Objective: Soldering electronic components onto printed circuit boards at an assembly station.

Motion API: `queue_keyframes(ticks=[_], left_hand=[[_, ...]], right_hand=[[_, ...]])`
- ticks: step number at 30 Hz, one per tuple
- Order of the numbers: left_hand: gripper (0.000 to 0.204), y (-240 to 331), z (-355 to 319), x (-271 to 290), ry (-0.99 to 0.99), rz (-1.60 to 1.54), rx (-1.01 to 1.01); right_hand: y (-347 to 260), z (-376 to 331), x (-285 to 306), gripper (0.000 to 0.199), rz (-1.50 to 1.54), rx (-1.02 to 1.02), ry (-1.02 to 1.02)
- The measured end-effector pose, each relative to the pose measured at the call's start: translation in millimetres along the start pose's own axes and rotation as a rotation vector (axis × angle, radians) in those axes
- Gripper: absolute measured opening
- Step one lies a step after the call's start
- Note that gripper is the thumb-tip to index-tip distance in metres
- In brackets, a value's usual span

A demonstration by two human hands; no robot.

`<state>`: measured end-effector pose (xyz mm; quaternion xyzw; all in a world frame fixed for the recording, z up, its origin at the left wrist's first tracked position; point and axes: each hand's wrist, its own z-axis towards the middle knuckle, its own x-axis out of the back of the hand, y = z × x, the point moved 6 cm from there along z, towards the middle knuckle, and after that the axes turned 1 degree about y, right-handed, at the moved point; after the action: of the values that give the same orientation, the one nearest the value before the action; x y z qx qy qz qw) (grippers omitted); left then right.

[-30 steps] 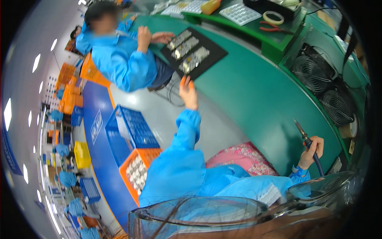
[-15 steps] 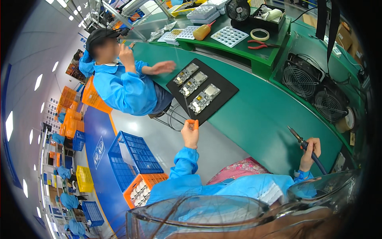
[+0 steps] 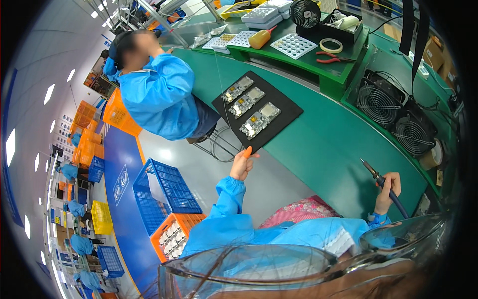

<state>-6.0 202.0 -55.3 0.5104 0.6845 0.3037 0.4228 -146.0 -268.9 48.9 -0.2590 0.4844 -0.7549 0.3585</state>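
My right hand (image 3: 389,192) grips a soldering iron (image 3: 374,174) by its dark handle, its tip pointing up and left above the green bench. My left hand (image 3: 242,165), with orange finger cots on it, is closed at the near corner of a black mat (image 3: 283,110). A thin wire (image 3: 217,70) rises from near its fingertips; where they meet is hard to see. Three circuit boards with white and silver parts lie in a row on the mat: the near board (image 3: 260,120), the middle board (image 3: 247,101) and the far board (image 3: 238,89).
A co-worker in blue (image 3: 164,99) sits at the left bench edge. A green shelf (image 3: 343,74) bears a fan, bottle, perforated white tray (image 3: 294,46), tape roll and red pliers (image 3: 329,58). Caged fans (image 3: 377,102) stand right. Blue and orange crates (image 3: 169,192) are on the floor.
My left hand has turned and dropped slightly, its orange fingertip now pointing upward. The co-worker's outstretched hand has drawn back towards the head. My right hand and the soldering iron stay put.
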Motion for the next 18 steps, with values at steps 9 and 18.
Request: queue_keyframes(ticks=[9,18], left_hand=[[0.027,-32.4,-46.3,-90.0,-0.362,0.067,0.184],[0.034,-117.5,-145.6,-239.8,-0.749,0.087,0.641]], right_hand=[[0.5,-8.6,11.3,0.018,0.006,-0.007,0.049],[-4.9,-6.0,28.5,0.02,0.048,0.038,0.156]])
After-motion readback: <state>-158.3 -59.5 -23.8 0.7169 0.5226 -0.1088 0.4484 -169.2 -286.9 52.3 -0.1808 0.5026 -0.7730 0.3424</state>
